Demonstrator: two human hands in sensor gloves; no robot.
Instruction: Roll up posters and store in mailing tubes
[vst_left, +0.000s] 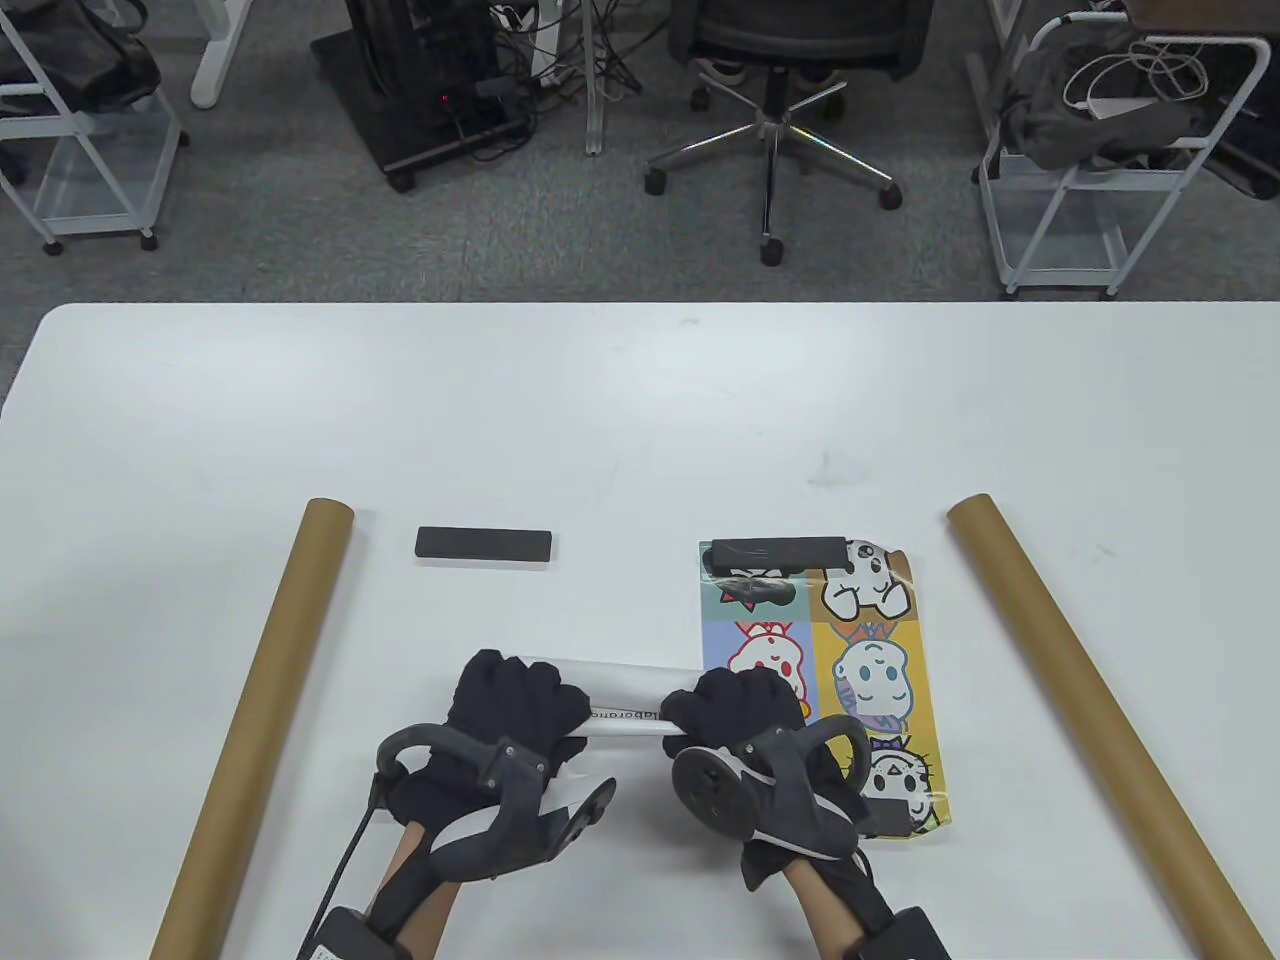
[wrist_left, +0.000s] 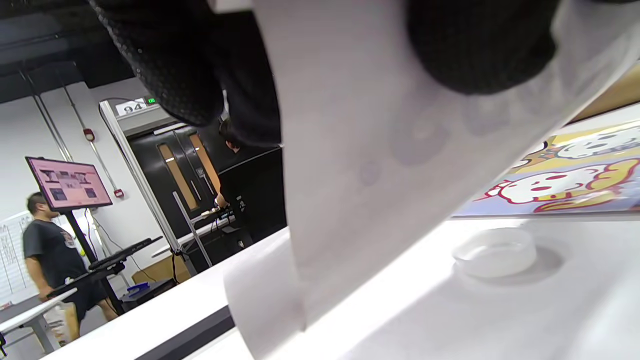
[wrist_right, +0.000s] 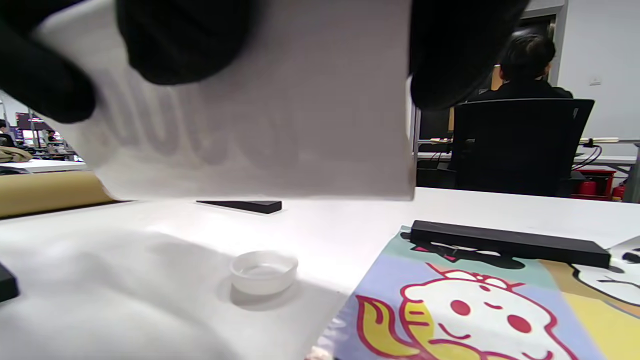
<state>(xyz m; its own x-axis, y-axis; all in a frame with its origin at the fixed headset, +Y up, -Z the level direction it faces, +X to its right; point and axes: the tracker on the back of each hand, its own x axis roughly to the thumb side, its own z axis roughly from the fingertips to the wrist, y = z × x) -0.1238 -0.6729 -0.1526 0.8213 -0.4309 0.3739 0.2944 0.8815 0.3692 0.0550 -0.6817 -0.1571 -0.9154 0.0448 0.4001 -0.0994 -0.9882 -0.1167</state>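
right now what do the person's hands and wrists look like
Both the left hand and right hand wear black gloves. A dark grey tracker with a looped ring is strapped to the back of each. Black wrist units sit at the forearms, with a thin black cable running along the left one.

- Rolled poster (vst_left: 625, 712), held between the two hands: black print on its white outer side, partly hidden, reads roughly "laberatne"; letters uncertain.
- Sign above dark double door (wrist_left: 131, 107), left wrist view: number "94".
- Small green sign (wrist_left: 150, 100) beside it: illegible.
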